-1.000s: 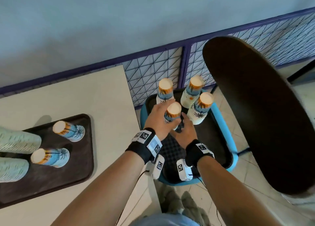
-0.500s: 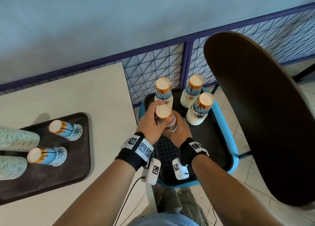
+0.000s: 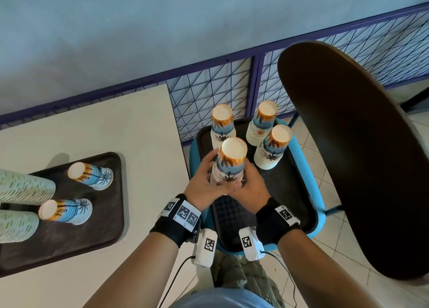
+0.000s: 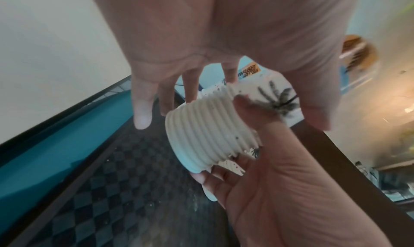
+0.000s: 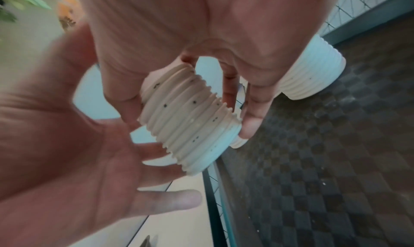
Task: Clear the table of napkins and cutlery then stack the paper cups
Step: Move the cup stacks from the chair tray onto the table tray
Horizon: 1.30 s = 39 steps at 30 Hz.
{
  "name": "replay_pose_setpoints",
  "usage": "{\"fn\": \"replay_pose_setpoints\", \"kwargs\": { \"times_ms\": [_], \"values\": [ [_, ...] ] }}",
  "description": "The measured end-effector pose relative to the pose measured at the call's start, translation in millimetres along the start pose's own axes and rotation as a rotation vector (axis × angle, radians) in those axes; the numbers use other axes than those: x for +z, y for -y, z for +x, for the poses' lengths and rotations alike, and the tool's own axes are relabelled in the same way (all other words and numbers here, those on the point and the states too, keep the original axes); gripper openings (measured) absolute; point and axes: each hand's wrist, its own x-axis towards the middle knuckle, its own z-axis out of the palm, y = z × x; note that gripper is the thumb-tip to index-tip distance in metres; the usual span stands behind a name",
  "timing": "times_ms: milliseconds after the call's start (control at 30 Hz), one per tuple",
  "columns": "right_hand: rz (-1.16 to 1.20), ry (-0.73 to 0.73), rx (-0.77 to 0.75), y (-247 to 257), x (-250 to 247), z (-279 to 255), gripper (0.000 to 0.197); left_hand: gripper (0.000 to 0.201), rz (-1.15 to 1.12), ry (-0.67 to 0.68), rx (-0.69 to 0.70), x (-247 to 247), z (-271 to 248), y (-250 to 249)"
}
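A tall stack of upside-down paper cups (image 3: 228,166), printed with palm trees and orange bands, is held between both hands just above the dark tray (image 3: 285,191) on the blue chair. My left hand (image 3: 203,182) wraps its left side with fingers behind and thumb in front. My right hand (image 3: 251,184) grips the right side low down. In the left wrist view the stack's rolled rims (image 4: 208,132) hang clear of the tray, with the right hand's fingers (image 4: 253,112) curled on them. The right wrist view shows the same rims (image 5: 190,119). Three more cup stacks (image 3: 271,147) stand behind.
The cream table (image 3: 139,126) at left carries a second dark tray (image 3: 111,214) with two palm-print cup stacks (image 3: 91,176) and green-patterned stacks (image 3: 23,187). A dark round chair back (image 3: 359,156) looms at right. A purple wire fence (image 3: 209,94) runs behind.
The near cup stack has risen from the chair tray with both hands still around it, and it now stands taller toward the camera. The other stacks have not moved.
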Motion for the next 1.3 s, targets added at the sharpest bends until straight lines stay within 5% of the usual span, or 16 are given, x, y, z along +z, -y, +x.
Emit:
{"fn": "replay_pose_setpoints", "kwargs": {
  "times_ms": [267,400,533,633,733,1100,1300],
  "values": [
    [0.073,0.095,-0.046,26.8,-22.6,-33.0,0.083,0.075,-0.098,-0.020,0.012,-0.8,3.9,6.1],
    [-0.064,-0.255,0.064,14.2,-44.4,-38.8,0.049,0.077,-0.082,-0.090,0.028,-5.8,1.0,4.8],
    [-0.032,-0.538,0.231,-2.7,-66.8,-16.4,0.068,0.075,-0.064,-0.086,0.009,-8.9,-2.2,3.4],
    [-0.014,-0.472,0.293,-18.8,-74.2,12.2,0.098,0.077,-0.071,-0.088,0.004,-9.6,-4.3,3.4],
    [-0.020,-0.438,0.319,-33.3,-72.7,41.3,0.108,0.079,-0.071,-0.090,0.007,-9.7,-4.9,3.5],
    [-0.244,-0.426,0.259,-40.1,-63.6,58.4,0.084,0.076,-0.081,-0.089,0.014,-16.3,-7.9,12.5],
    [-0.196,-0.428,0.279,-40.4,-54.9,40.5,0.091,0.071,-0.121,-0.106,0.007,-23.3,-19.6,21.6]
  ]
}}
